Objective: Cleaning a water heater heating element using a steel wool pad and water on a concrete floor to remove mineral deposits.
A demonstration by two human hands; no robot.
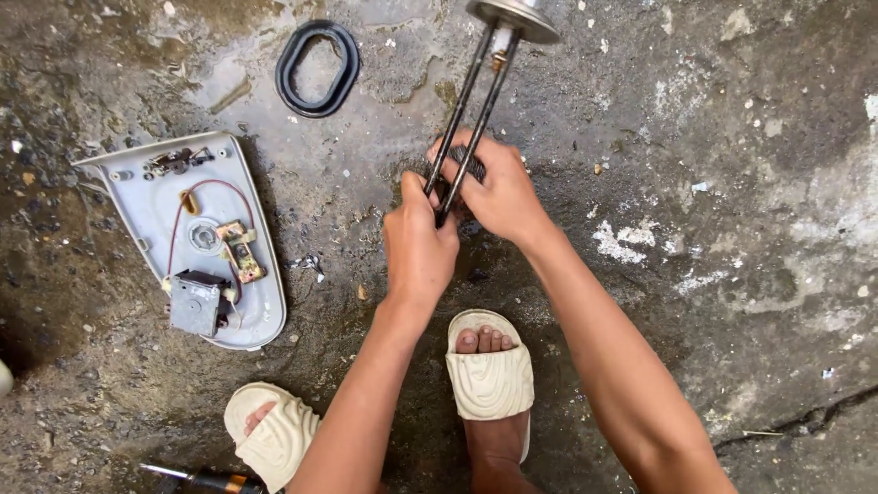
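Both hands, left hand (418, 240) and right hand (498, 190), are gripping the heating element (477, 102), closed around its rods, right of the grey cover (146, 206).

Even, soft daylight — shadows faint, wet patches of concrete floor (732, 137) shining slightly, focus sharp throughout.

Rough, stained concrete floor (732, 183) all over, damp and darker in the upper left, with white paint flecks scattered around and a crack (805, 421) seen lower right. Everything's lit by flat daylight.
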